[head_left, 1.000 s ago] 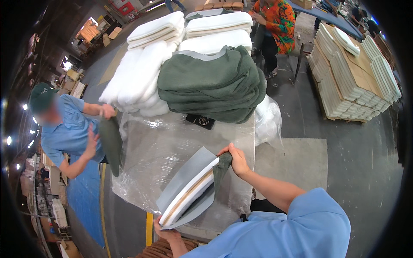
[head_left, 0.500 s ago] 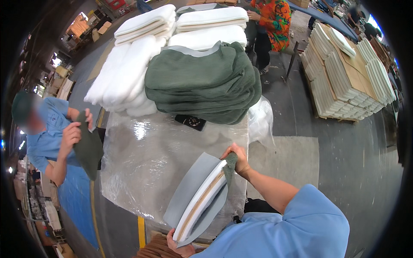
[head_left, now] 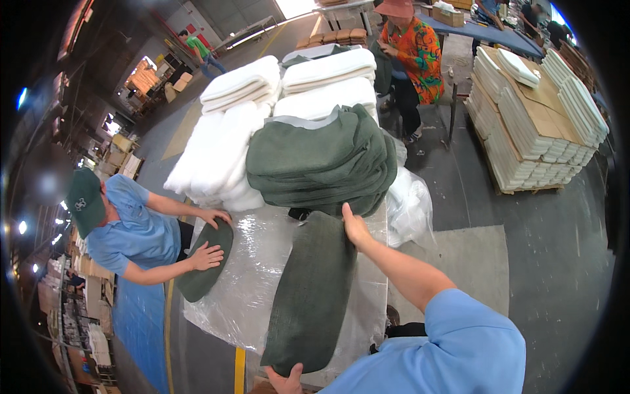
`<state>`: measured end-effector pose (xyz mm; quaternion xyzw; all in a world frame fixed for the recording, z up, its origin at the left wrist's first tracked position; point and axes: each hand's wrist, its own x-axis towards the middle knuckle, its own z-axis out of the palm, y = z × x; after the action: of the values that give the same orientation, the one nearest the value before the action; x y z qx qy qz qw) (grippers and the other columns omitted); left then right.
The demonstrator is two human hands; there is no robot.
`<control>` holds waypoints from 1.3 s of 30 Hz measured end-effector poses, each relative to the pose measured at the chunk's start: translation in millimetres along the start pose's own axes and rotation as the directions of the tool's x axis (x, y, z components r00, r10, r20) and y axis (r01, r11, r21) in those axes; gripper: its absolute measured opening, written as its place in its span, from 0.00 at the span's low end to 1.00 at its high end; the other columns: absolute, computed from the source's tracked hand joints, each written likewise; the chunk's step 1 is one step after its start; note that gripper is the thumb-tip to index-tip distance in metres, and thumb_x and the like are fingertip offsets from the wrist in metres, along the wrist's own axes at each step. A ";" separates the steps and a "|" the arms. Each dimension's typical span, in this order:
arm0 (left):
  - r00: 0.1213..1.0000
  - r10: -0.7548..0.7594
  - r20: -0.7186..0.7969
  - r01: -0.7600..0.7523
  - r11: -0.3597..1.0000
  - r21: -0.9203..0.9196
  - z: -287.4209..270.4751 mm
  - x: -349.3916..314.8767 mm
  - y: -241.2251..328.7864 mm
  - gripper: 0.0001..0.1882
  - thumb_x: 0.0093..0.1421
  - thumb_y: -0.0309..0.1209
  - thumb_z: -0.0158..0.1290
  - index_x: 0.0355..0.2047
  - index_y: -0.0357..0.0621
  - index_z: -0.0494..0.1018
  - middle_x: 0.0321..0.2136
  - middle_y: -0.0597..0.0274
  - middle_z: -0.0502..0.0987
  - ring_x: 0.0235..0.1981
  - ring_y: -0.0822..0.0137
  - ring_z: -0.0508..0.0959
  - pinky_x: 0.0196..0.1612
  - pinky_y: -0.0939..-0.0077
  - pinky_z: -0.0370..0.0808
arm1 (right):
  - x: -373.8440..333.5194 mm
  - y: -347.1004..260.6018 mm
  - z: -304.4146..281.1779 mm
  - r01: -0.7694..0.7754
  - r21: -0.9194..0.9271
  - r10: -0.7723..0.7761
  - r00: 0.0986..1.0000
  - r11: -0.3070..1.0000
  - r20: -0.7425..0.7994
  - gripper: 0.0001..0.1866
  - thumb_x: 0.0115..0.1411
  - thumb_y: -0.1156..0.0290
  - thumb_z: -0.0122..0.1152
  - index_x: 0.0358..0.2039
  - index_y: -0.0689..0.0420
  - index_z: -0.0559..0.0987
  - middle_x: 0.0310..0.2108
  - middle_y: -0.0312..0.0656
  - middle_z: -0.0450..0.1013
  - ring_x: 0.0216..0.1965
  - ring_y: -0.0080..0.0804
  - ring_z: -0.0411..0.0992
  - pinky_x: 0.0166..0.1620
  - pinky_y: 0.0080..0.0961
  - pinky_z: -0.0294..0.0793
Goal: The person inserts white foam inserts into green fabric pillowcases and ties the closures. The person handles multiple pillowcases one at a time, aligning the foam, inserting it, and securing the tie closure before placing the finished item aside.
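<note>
A long dark green fabric-covered cushion lies green face up over the near part of the plastic-covered table. My right hand grips its far right corner, close to the green stack; some of its fingers are hidden. At the near end, my left hand holds the rounded edge with the thumb in view and the other fingers mostly out of sight. The cushion's padding does not show from this side. A black object peeks out beyond the cushion's far end, mostly covered.
A pile of green covers and stacks of white padding fill the table's far half. At left, a co-worker's hands press on another green piece. A clear plastic bag hangs at the right edge; a loaded pallet stands beyond.
The cushion has turned from standing on edge, its white and tan layers showing, to green face up. My right hand has moved farther away. The co-worker has lowered a green piece onto the table.
</note>
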<state>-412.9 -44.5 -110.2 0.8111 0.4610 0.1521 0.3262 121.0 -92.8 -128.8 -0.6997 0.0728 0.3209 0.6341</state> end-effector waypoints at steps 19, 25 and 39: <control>0.878 -0.463 0.124 0.433 0.656 -0.618 37.8 1.3 163.5 0.30 0.68 0.39 0.61 0.65 0.38 0.67 0.61 0.49 0.73 0.59 0.50 0.74 0.61 0.57 0.73 | -139.1 72.8 -5.4 -0.020 0.173 -0.053 0.912 0.985 0.407 0.50 0.66 0.46 0.70 0.75 0.60 0.56 0.66 0.54 0.70 0.65 0.42 0.71 0.66 0.41 0.73; 0.990 -0.111 0.083 0.134 0.608 -0.783 39.1 19.7 216.0 0.31 0.66 0.27 0.63 0.66 0.32 0.64 0.58 0.47 0.76 0.56 0.56 0.79 0.60 0.62 0.78 | -182.5 98.7 -30.3 -0.290 0.303 0.052 0.795 0.908 0.605 0.53 0.63 0.50 0.75 0.78 0.52 0.53 0.67 0.51 0.68 0.66 0.45 0.70 0.67 0.44 0.73; 0.715 0.543 0.440 -0.689 0.653 0.314 -16.4 185.3 156.9 0.52 0.50 0.24 0.71 0.75 0.50 0.61 0.73 0.43 0.64 0.74 0.40 0.63 0.75 0.56 0.64 | -197.2 102.1 -184.2 -0.739 -0.022 0.471 0.406 0.673 0.783 0.40 0.69 0.45 0.64 0.70 0.61 0.70 0.63 0.53 0.76 0.61 0.43 0.78 0.65 0.41 0.77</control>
<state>-222.1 62.0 -3.0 0.9854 0.1189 0.0143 0.1211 -19.8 -343.9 -109.8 -0.3137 0.1162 0.7661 0.5489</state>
